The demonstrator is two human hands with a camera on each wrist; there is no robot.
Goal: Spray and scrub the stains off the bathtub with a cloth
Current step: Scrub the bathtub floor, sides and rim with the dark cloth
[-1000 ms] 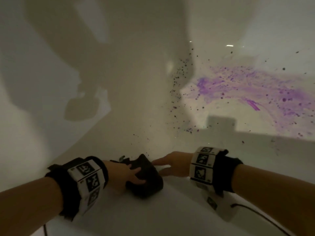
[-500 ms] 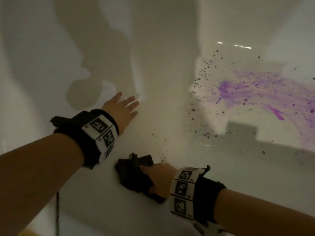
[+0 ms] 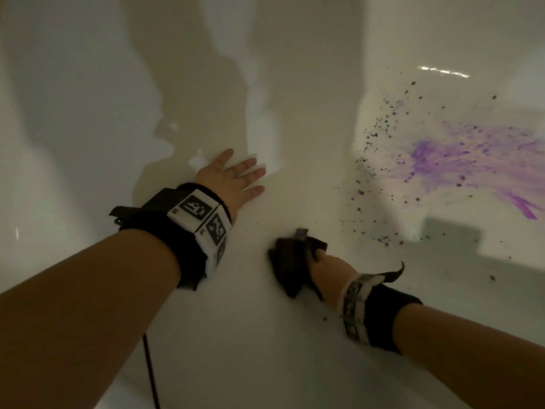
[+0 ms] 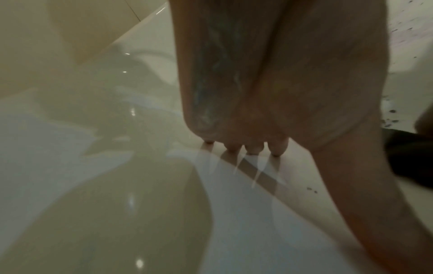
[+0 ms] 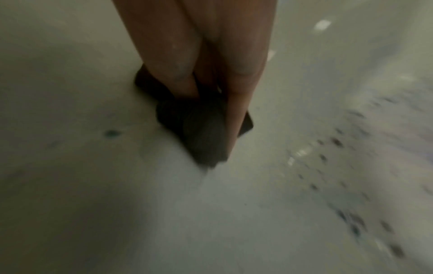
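Note:
A dark cloth lies bunched on the white bathtub floor, and my right hand grips it from behind, fingers curled into the fabric. The right wrist view shows the cloth under my fingers. My left hand rests flat on the tub wall, fingers spread and straight; its fingertips touch the glossy surface. A purple stain smears the tub at the right, with dark specks scattered between it and the cloth.
A black cable hangs under my left forearm. Shadows of my arms fall across the tub wall. A few dark specks lie just right of the cloth.
My left hand let go of the cloth and moved up onto the tub wall. My right hand took hold of the cloth and has slid it a little across the tub floor.

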